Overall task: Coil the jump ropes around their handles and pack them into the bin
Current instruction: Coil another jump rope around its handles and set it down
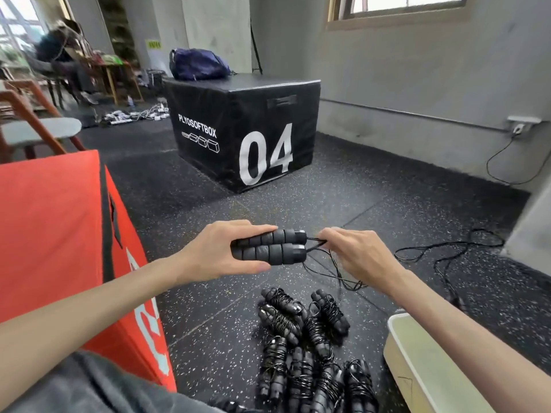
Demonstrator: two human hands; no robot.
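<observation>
- Two ribbed black foam jump-rope handles [269, 248]: matte black, grey end collars.
- Rubber floor matting [372, 198]: black, white-speckled.
- Padded vinyl plyo box [247, 126]: black, white "04" lettering.
- Slanted padded block [56, 234]: orange-red, black seam.
- Rectangular plastic bin [417, 362]: cream.

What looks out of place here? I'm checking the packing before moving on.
The coiled jump ropes lie heaped on the floor beside the bin, not in it. The rope from the handles trails loose and tangled across the floor, not yet coiled.
</observation>
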